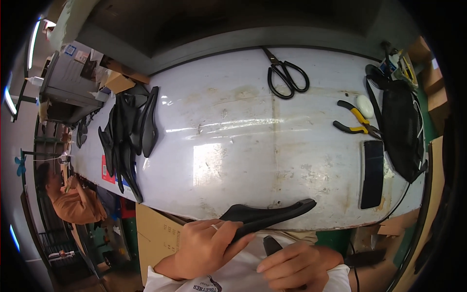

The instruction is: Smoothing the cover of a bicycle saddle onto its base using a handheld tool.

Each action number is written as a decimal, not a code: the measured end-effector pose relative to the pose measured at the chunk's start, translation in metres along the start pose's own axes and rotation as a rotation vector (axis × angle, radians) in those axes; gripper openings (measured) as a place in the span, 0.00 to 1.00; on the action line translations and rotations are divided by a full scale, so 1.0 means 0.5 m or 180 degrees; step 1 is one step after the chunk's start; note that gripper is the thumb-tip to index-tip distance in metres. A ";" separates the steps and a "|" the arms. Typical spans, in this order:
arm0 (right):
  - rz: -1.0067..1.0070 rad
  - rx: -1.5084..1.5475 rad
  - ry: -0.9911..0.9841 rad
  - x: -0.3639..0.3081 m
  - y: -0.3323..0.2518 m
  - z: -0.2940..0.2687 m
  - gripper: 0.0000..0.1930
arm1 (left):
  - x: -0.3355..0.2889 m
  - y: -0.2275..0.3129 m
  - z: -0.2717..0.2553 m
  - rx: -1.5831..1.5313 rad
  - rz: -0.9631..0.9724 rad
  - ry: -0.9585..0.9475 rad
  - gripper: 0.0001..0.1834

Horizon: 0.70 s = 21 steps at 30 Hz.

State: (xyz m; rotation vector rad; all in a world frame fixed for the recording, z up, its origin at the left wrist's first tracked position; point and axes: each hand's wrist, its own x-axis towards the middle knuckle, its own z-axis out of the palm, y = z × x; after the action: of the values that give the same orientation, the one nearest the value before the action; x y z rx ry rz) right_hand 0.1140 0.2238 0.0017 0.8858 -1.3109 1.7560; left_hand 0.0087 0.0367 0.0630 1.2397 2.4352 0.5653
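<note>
While the left hand [206, 247] wraps bent fingers over a black moulded part [275, 219] at lower centre, the right hand [296, 267] curls around a dark tool [271, 245], its type hard to tell. Beyond spreads a glossy, stained white tabletop [233, 168]; a co-worker [80, 203] shows far left. The part looks matte, long and tapering.

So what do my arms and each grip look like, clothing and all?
White sleeves leave your forearms bare. Neither the left grip nor the right grip wears a glove; the left has a thin, light-coloured ring on one finger. I see no watch.
</note>
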 end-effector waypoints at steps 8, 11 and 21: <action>-0.0109 0.0282 -0.0365 -0.005 0.025 0.022 0.13 | 0.007 -0.037 0.007 -0.1269 0.0240 -0.0770 0.30; -0.0193 0.0261 -0.0381 -0.007 0.035 0.033 0.11 | 0.003 -0.040 0.015 -0.1234 0.0357 -0.0693 0.31; 0.0191 0.1062 0.0906 -0.015 0.063 0.059 0.14 | 0.016 -0.054 0.009 -0.1555 0.0472 -0.0750 0.35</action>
State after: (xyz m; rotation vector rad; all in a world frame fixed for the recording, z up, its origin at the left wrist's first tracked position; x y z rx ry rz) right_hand 0.0925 0.1883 -0.0117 0.7425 -0.8841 2.0983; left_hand -0.0123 0.0297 0.0448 1.1976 1.8705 0.9307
